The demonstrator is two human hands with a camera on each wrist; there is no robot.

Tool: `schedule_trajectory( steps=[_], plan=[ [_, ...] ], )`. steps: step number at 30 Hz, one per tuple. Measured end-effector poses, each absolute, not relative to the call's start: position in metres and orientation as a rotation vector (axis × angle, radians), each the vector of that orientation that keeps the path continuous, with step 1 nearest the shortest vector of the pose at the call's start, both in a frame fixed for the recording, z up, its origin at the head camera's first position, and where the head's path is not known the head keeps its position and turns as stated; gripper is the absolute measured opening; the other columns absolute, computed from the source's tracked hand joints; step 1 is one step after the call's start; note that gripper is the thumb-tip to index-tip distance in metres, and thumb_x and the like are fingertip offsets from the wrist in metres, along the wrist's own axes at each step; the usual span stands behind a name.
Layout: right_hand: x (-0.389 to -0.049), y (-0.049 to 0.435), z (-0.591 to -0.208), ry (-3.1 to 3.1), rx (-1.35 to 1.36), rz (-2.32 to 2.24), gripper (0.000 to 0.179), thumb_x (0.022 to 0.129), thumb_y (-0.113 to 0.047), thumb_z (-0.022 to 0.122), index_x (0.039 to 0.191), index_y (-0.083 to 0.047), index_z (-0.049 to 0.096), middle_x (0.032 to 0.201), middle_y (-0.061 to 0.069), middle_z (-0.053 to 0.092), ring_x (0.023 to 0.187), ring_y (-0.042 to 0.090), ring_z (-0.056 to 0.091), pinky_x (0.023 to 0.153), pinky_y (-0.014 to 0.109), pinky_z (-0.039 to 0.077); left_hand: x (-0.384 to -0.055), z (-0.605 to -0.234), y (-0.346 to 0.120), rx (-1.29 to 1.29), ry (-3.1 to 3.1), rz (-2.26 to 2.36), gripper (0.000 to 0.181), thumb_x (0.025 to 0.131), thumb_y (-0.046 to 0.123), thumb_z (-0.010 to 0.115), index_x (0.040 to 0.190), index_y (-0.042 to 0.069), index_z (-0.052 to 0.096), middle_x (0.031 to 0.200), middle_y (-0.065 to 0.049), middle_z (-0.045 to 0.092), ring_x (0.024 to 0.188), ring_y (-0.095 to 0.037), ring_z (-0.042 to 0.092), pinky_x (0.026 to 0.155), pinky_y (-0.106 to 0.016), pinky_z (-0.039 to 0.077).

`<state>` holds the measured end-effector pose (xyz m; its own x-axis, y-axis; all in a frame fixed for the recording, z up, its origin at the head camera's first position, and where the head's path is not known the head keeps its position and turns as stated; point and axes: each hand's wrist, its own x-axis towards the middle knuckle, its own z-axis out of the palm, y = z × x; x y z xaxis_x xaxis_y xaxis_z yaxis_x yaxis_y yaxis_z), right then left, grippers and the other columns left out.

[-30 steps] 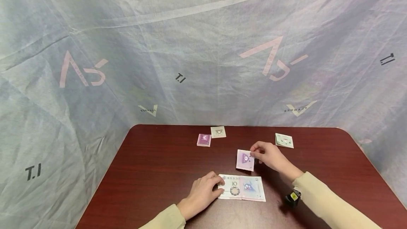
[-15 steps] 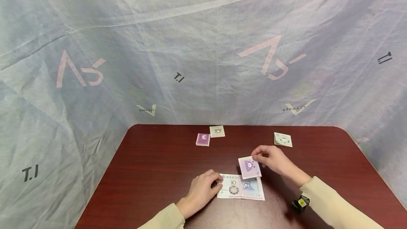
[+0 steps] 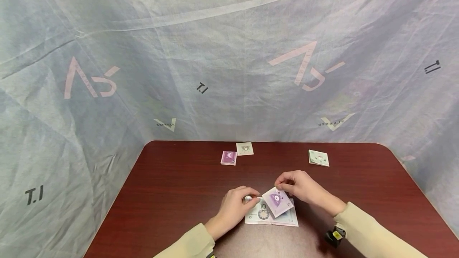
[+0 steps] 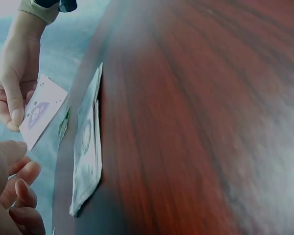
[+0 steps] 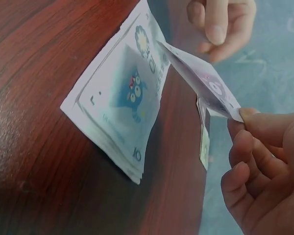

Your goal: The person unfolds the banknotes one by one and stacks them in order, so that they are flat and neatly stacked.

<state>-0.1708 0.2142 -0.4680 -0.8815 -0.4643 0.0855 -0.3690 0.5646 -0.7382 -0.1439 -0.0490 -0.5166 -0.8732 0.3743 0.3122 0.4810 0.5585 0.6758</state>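
Observation:
My right hand (image 3: 301, 186) pinches a small square purple play banknote (image 3: 277, 201), marked with a cartoon figure and a 5, between thumb and forefinger at one corner. The note is tilted and held above a longer pale play banknote (image 5: 132, 93) marked 10, which lies on the table in a thin stack and is partly covered in the head view. My left hand (image 3: 236, 206) is beside the stack's left end. Its thumb and forefinger are spread apart close to the purple note's left corner, with nothing between them, as the left wrist view (image 4: 14, 171) also shows.
On the dark red wooden table (image 3: 172, 194), a small purple stack (image 3: 228, 157) and a pale square note (image 3: 245, 148) lie at the back. A folded green note (image 3: 318, 157) sits at the back right. A grey printed cloth (image 3: 229, 59) hangs behind the table.
My right hand has brought the purple note left and nearer, over the 10 note, and turned it. My left hand has lifted off the 10 note's edge toward the purple note.

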Motion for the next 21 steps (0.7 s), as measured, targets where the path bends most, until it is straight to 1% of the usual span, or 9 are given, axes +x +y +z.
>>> schedule_trajectory(
  steps=[5,8,10,16,21],
  plan=[
    [-0.171,0.21,-0.462,2.668,-0.773,-1.193,0.007,0.096,-0.008,0.073,0.093,-0.014,0.076,0.082,-0.011,0.07,0.069,0.0,0.057,0.062,0.023,0.051,-0.145,-0.515,-0.042,-0.72,-2.637,-1.368,0.005,0.093,0.022,0.08,0.097,0.022,0.08,0.085,0.013,0.069,0.061,0.006,0.042,0.056,-0.015,0.036],
    [-0.171,0.207,-0.461,2.673,-0.804,-1.187,0.006,0.095,-0.009,0.074,0.093,-0.014,0.077,0.083,-0.012,0.071,0.073,-0.001,0.057,0.065,0.023,0.051,-0.146,-0.514,-0.04,-0.704,-2.61,-1.435,0.005,0.091,0.018,0.081,0.095,0.02,0.079,0.083,0.012,0.071,0.061,0.006,0.044,0.057,-0.015,0.038],
    [-0.171,0.206,-0.461,2.653,-0.805,-1.196,0.007,0.095,-0.008,0.074,0.093,-0.013,0.077,0.082,-0.011,0.071,0.072,-0.002,0.057,0.064,0.022,0.05,-0.146,-0.514,-0.039,-0.692,-2.605,-1.465,0.006,0.09,0.016,0.081,0.094,0.02,0.08,0.082,0.011,0.072,0.061,0.006,0.045,0.057,-0.015,0.039],
    [-0.169,0.207,-0.461,2.557,-0.79,-1.23,0.007,0.095,-0.008,0.073,0.093,-0.013,0.077,0.082,-0.009,0.069,0.066,-0.002,0.055,0.059,0.021,0.049,-0.147,-0.516,-0.038,-0.7,-2.666,-1.572,0.003,0.092,0.016,0.079,0.093,0.014,0.079,0.079,0.009,0.071,0.058,0.004,0.044,0.054,-0.015,0.036],
    [-0.168,0.207,-0.462,2.589,-0.896,-1.221,0.006,0.094,-0.008,0.075,0.094,-0.014,0.077,0.087,-0.01,0.071,0.074,-0.001,0.056,0.063,0.023,0.05,-0.145,-0.516,-0.037,-0.738,-2.691,-1.617,0.005,0.093,0.017,0.078,0.093,0.012,0.078,0.081,0.009,0.071,0.054,0.004,0.042,0.05,-0.015,0.033]
  ],
)
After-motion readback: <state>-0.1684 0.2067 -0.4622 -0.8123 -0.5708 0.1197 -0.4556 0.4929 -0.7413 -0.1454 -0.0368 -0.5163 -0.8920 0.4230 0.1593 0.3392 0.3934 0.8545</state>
